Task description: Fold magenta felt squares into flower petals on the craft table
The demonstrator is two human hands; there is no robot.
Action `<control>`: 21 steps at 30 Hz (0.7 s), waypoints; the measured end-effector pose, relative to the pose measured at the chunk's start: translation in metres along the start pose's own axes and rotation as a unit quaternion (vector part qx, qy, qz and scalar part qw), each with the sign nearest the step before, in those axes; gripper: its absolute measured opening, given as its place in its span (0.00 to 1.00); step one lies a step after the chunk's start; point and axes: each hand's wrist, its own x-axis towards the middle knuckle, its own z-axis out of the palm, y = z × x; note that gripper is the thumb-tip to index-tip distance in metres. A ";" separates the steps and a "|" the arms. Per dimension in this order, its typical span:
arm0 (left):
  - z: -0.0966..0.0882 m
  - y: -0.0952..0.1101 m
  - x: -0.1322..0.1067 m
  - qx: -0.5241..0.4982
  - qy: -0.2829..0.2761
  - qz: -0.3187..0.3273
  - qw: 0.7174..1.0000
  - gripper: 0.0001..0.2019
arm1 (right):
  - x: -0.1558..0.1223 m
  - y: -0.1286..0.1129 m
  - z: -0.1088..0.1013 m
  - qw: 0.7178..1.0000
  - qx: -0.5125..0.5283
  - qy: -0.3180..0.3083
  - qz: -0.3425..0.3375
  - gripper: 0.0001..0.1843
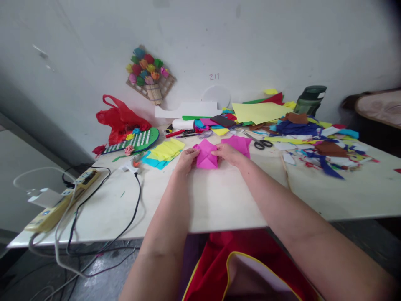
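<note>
Between my two hands is a square of pink paper (pixel 206 155) with crease lines that cross near its middle. My left hand (pixel 187 160) pinches its left edge, thumb on top. On the opposite edge my right hand (pixel 230 154) grips it in the same way, fingers partly hidden behind the paper. More pink sheets (pixel 240 144) lie on the table just behind my right hand. To the left of my left hand, yellow sheets (pixel 167 149) rest on top of blue sheets (pixel 159 162).
Black-handled scissors (pixel 263 144) lie right of the pink sheets. A heap of paper scraps (pixel 332 148) covers the right side, with a green bottle (pixel 310 100) behind. At left are a glue gun (pixel 130 166), a power strip (pixel 62 200) with trailing cables, and a red bag (pixel 120 119).
</note>
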 end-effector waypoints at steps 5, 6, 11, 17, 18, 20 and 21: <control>0.001 0.000 -0.001 0.002 0.007 0.006 1.000 0.13 | 0.003 0.002 -0.001 0.998 0.004 0.055 -0.021 0.04; 0.001 0.001 -0.001 -0.001 0.009 0.006 1.000 0.13 | 0.004 0.003 -0.002 0.997 0.004 0.066 -0.028 0.03; 0.002 0.003 -0.003 0.004 -0.004 0.014 1.000 0.12 | 0.006 0.005 -0.004 0.997 -0.002 0.067 -0.042 0.03; -0.002 0.003 -0.002 0.007 -0.030 0.036 0.999 0.11 | 0.000 0.001 -0.003 0.998 0.019 0.042 -0.048 0.01; -0.003 0.003 -0.002 0.007 -0.032 0.036 0.999 0.11 | 0.000 0.000 -0.003 0.998 0.026 0.040 -0.047 0.01; -0.003 0.005 -0.003 0.002 -0.032 0.036 0.999 0.11 | 0.000 0.000 -0.003 0.998 0.038 0.041 -0.042 0.03; -0.002 0.006 -0.004 0.000 -0.034 0.035 0.999 0.11 | 0.000 0.000 -0.003 0.997 0.044 0.043 -0.040 0.03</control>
